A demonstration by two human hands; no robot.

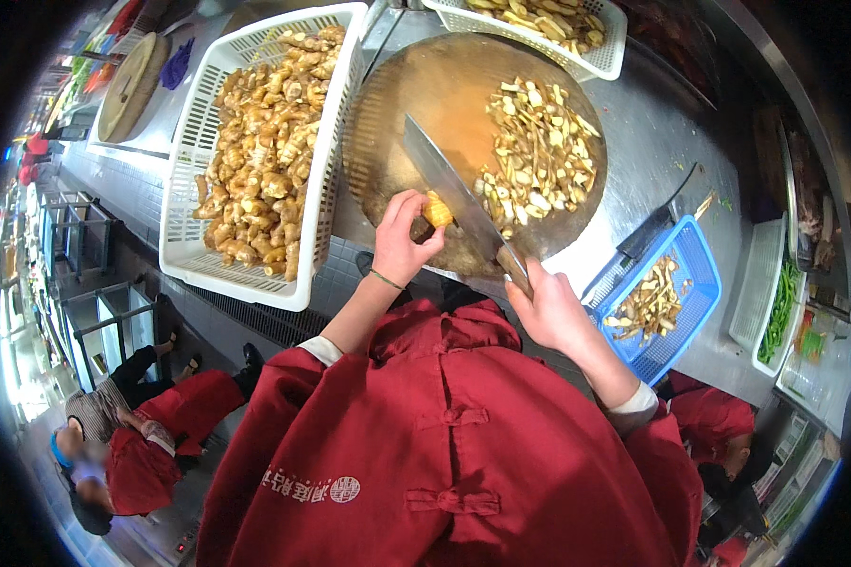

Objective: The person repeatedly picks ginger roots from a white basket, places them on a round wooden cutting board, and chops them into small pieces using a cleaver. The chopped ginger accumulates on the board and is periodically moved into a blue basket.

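Note:
Between its thumb and fingers my left hand [401, 234] grips a short piece of ginger root [437, 210] over the near side of a round wooden chopping block [397, 85]. The handle of a Chinese cleaver [461, 191] is in my right hand [549, 305]. Its broad blade slants away to the upper left, just right of the ginger piece; I cannot tell whether they touch. A heap of cut ginger bits and trimmings [539, 149] covers the block's right part. Left of the block, a white plastic basket [245, 283] holds many whole ginger roots [269, 163].
A blue plastic basket [705, 283] with ginger scraps stands at right, a second knife [652, 220] beside it. Behind the block is a white basket [599, 67] of ginger. Green vegetables [780, 312] lie far right. Other people [142, 439] are at lower left and lower right [716, 418].

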